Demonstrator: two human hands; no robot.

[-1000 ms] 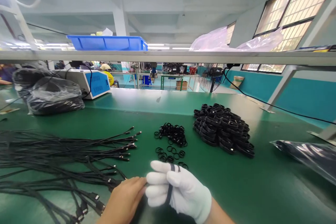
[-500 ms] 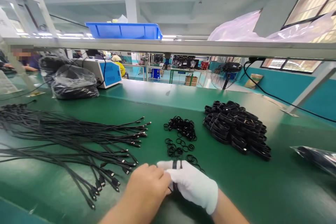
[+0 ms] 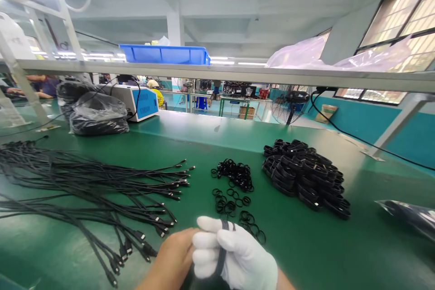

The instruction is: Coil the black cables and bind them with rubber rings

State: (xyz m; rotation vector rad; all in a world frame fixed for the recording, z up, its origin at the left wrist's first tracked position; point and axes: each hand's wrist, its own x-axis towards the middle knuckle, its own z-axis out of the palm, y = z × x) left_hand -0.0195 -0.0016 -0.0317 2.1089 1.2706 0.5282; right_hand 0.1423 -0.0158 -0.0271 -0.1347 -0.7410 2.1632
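Observation:
My right hand (image 3: 238, 251), in a white glove, is closed around a folded black cable (image 3: 221, 260) that crosses its palm under the thumb. Black rubber rings (image 3: 224, 225) encircle its index finger. My left hand (image 3: 175, 253), bare, presses against the gloved fingertips from the left; its own fingertips are hidden behind the glove. Just beyond the hands lie loose black rings (image 3: 226, 206), with a denser heap of rings (image 3: 235, 173) farther back. Straight black cables (image 3: 102, 186) with metal-tipped plugs spread over the left of the green table (image 3: 299, 253).
Coiled black cables (image 3: 302, 172) are piled at the right, near a clear plastic bag (image 3: 408, 217). Another bag (image 3: 98, 113) and a blue-and-white machine (image 3: 144, 102) stand back left. Overhead runs a shelf (image 3: 238, 72) bearing a blue bin (image 3: 165, 55).
The view has tilted up slightly. My left hand has slid behind the gloved fingers, which have turned so that the cable across the palm shows more.

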